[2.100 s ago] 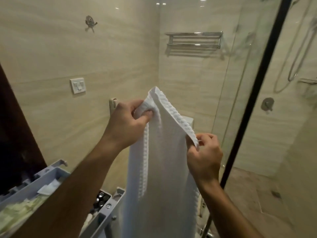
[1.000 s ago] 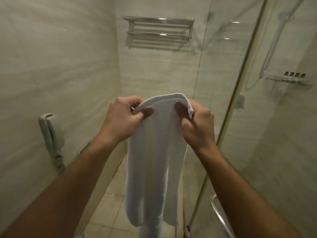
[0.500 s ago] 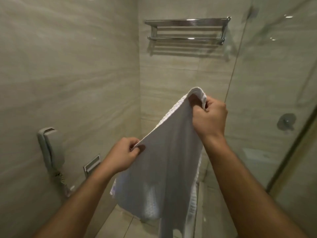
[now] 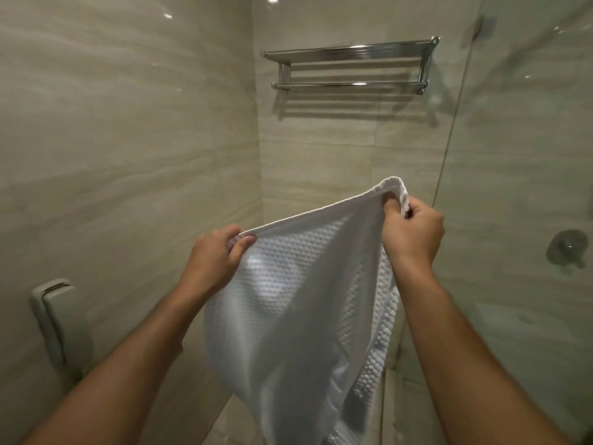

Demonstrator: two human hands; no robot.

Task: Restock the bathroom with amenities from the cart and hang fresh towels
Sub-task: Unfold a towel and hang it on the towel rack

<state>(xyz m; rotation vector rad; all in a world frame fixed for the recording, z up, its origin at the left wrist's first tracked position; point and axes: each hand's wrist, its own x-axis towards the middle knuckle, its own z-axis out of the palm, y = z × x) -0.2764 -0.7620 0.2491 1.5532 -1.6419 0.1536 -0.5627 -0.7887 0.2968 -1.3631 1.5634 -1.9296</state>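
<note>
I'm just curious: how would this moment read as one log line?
left hand: grips towel edge | right hand: grips raised corner | rack: bare

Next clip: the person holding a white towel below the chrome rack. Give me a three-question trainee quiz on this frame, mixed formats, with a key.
1. True or false: the white towel already hangs on the chrome towel rack.
2. Multiple choice: how is the towel held? A) by the left hand only; B) by the right hand only; C) both hands pinch its top edge; D) it lies on the floor.
3. Fill in: the higher end of the towel's top edge is at the ____ hand.

Key: 1 false, the rack is bare and the towel is held below it; 2 C; 3 right.
</note>
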